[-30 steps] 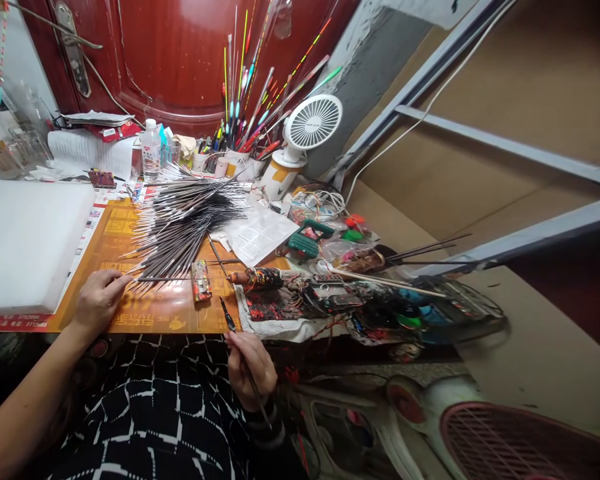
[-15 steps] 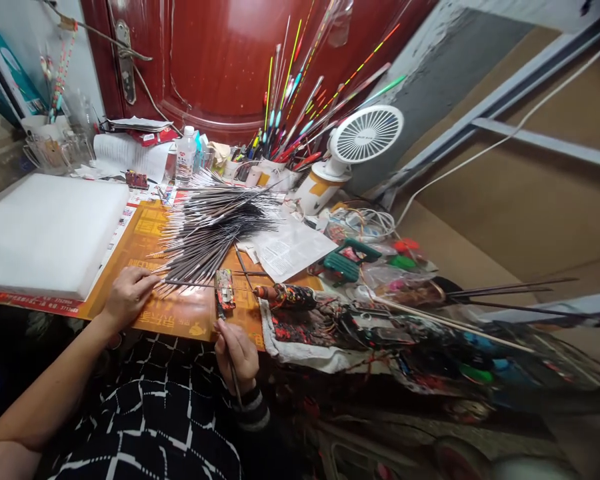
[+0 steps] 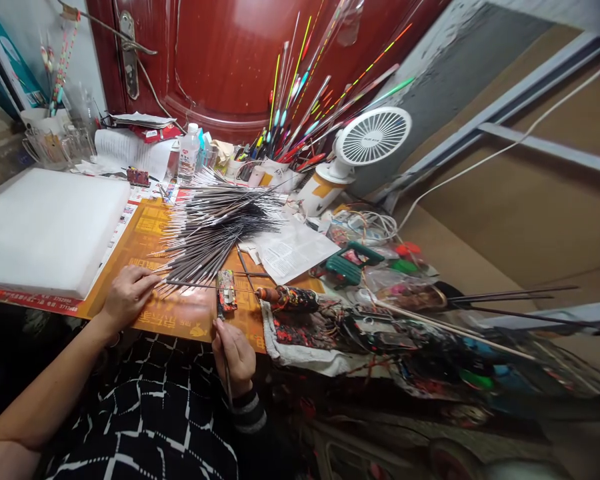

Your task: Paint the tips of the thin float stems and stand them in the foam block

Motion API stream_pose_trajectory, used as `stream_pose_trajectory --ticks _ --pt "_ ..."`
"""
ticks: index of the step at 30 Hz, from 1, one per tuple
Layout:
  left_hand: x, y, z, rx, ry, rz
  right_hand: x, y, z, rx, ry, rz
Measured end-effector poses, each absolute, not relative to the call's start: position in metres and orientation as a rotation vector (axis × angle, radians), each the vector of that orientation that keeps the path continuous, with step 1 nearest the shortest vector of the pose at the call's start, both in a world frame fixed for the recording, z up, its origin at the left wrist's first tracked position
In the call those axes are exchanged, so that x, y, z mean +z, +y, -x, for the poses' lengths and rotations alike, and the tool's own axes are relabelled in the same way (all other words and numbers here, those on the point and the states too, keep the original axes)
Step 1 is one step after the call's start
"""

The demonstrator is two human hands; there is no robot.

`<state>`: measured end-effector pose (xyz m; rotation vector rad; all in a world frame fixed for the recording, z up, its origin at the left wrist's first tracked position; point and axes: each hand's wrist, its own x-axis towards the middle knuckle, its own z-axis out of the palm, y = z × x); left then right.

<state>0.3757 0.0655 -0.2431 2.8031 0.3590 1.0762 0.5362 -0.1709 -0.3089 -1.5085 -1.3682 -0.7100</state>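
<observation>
Your left hand (image 3: 129, 297) pinches the pale end of a slender, dark stick (image 3: 190, 285), left of the small, rectangular, paint-smeared block (image 3: 227, 290) toward which the stick runs. Your right hand (image 3: 235, 357), on your side of the block, is closed around a slim-handled brush (image 3: 227, 387), its dark tip just beside the block. Beyond and left of the block bristles a heap of tapered sticks (image 3: 205, 247) on a glossy amber mat (image 3: 153, 320); right of it lies a lumpy, paint-crusted cylinder (image 3: 295, 298).
</observation>
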Motion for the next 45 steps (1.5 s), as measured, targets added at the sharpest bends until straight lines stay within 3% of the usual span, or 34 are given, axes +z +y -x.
stream_pose_trajectory --ticks 33,45 --pt "-0.240 0.066 -0.376 1.044 0.357 -2.770 -0.306 -0.166 -0.533 -0.727 -1.296 1.566" --pt "-0.245 0.062 -0.378 1.041 0.378 -2.747 -0.311 -0.160 -0.515 -0.575 -1.415 1.419"
